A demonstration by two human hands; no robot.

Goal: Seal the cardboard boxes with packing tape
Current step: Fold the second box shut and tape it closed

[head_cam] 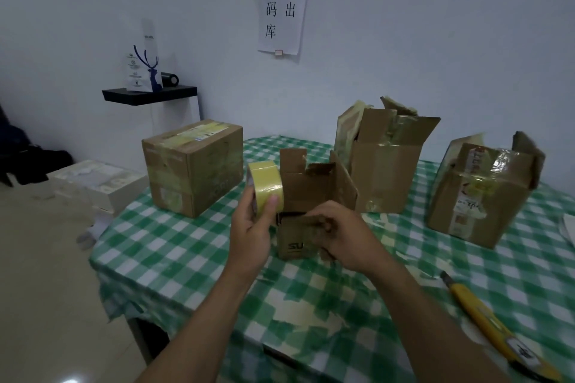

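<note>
On the table, over a green checked cloth [186, 246], the small box [294, 246] stood near the middle with its flaps open and raised at the back. The left hand [252, 227] held the tape roll [264, 186] upright just beside the box's upper left corner, with the thumb on the outer face of the roll and the fingers curled round its far side. The right hand [342, 236] lay on the front of the small box, its fingers curled over the near flap. This hand covered much of the front, so only the letters "SU" were readable there. Around it stood 3 more boxes: a sealed box [193, 168] to the left, well apart; a tall open box [385, 165] behind on the right, close to the raised flaps; and a taped box [479, 193] further right, with its flaps partly up. A yellow utility knife [485, 314] lay on the cloth near the right forearm, not touching it. On the wall behind hung a paper sign [281, 6], and a black shelf [149, 95] was at the left.
</note>
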